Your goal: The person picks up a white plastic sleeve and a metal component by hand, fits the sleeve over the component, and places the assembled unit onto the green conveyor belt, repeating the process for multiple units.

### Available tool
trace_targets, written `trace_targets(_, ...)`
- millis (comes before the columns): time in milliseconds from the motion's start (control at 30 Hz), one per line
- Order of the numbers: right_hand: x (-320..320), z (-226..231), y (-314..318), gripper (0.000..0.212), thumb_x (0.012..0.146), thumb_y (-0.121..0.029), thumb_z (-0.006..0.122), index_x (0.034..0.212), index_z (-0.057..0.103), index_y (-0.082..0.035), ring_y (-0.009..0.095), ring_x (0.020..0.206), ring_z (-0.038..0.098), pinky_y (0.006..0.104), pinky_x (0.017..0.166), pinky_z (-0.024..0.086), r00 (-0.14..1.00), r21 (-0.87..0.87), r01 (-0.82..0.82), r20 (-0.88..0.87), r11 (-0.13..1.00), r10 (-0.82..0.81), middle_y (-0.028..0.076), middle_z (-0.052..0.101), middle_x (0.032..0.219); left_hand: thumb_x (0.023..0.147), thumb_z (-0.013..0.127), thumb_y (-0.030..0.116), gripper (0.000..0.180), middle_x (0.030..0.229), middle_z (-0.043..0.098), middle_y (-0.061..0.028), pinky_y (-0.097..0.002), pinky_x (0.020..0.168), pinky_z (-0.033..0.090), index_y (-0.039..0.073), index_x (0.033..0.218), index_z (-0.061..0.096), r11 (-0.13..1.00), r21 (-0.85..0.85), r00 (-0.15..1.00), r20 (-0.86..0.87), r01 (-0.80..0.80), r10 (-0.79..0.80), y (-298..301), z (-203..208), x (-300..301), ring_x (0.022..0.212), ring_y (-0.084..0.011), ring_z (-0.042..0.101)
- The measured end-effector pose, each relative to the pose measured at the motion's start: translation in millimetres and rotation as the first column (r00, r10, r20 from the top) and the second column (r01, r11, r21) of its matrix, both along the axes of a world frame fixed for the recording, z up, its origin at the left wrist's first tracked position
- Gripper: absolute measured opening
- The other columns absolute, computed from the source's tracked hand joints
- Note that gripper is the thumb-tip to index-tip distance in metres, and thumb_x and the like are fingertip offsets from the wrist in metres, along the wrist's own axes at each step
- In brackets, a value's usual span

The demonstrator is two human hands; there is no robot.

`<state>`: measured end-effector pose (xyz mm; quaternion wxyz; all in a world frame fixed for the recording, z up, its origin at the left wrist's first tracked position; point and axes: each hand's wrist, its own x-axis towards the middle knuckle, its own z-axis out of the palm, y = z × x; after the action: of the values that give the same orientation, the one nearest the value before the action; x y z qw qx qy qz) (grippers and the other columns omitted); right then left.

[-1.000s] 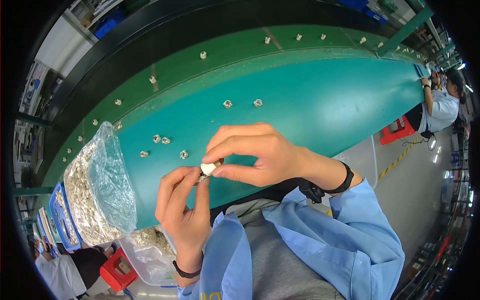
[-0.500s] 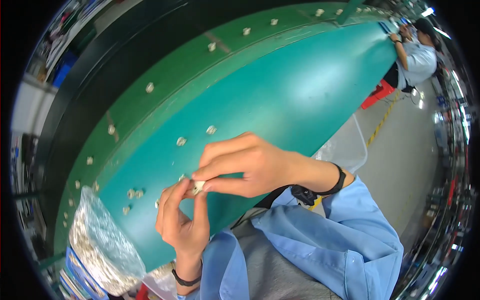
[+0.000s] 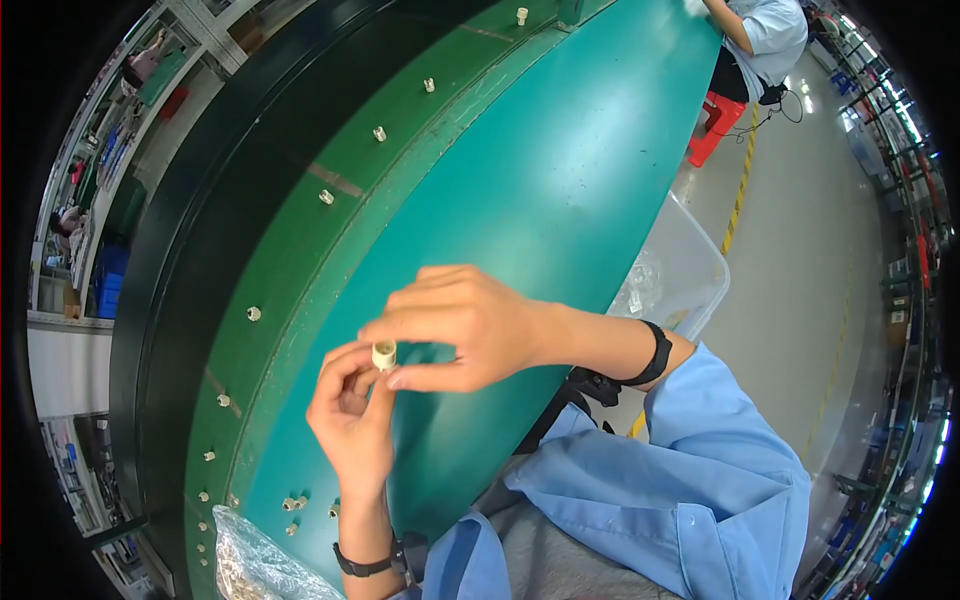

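Note:
Between my two hands is a small cream-coloured cylindrical fitting [image 3: 384, 355], with its hollow round end showing. My left hand [image 3: 350, 405] pinches it from below, fingertips and thumb closed at its lower part. From the right, my right hand [image 3: 450, 325] reaches over it, with the index fingertip at its upper edge and the thumb near its lower side. Both hands are above the teal bench top [image 3: 540, 190]. Several similar small fittings [image 3: 291, 504] lie on the bench beside my left wrist.
A green strip [image 3: 290, 250] along the far side carries more small fittings [image 3: 326, 198] spaced in a line. At lower left lies a clear plastic bag [image 3: 262, 562] of parts. A translucent bin [image 3: 690, 265] stands right of the bench. A co-worker [image 3: 765, 40] sits at far right on a red stool [image 3: 715, 130].
The fitting has been turned so its hollow end now shows. My head view has shifted, so the bag and loose fittings sit lower in the picture. Both hands stay together at the fitting.

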<state>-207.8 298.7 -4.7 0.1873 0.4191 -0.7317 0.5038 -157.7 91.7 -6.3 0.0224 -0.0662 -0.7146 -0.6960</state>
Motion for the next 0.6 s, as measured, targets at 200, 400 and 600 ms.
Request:
trace_targets(200, -71, -13, 59, 0.029, 0.088, -0.019, 0.074, 0.113, 0.071, -0.004, 0.023, 0.080, 0.069, 0.0372, 0.075, 0.054, 0.962, 0.113, 0.183, 0.186, 0.977, -0.201, 0.009, 0.073, 0.095, 0.089, 0.070, -0.009, 0.026, 0.107, 0.065, -0.0067, -0.0258, 0.086, 0.053, -0.004, 0.114, 0.065, 0.999, 0.044, 0.993, 0.111, 0.029, -0.033, 28, 6, -70, 0.098, -0.0121, 0.064)
trace_targets(400, -259, -76, 118, 0.034, 0.090, -0.027, 0.071, 0.116, 0.070, -0.005, 0.031, 0.089, 0.068, 0.0420, 0.081, 0.056, 0.725, 0.292, 0.639, 0.083, 0.712, -0.684, 0.014, 0.070, 0.101, 0.089, 0.075, 0.000, 0.024, 0.098, 0.068, -0.0026, -0.0251, 0.084, 0.051, -0.002, 0.111, 0.068, 0.998, -0.054, 0.999, 0.044, 0.029, -0.026, 72, 9, -187, 0.093, -0.0091, 0.064)
trace_targets(600, -330, -99, 145, 0.035, 0.088, -0.028, 0.070, 0.114, 0.070, -0.004, 0.032, 0.088, 0.069, 0.0437, 0.081, 0.056, 0.614, 0.416, 0.740, -0.097, 0.529, -0.783, 0.014, 0.070, 0.096, 0.088, 0.077, 0.004, 0.022, 0.101, 0.070, -0.0041, -0.0260, 0.082, 0.051, -0.002, 0.109, 0.070, 0.991, -0.131, 1.000, -0.004, -0.011, 0.011, 145, -17, -292, 0.091, -0.0106, 0.064)
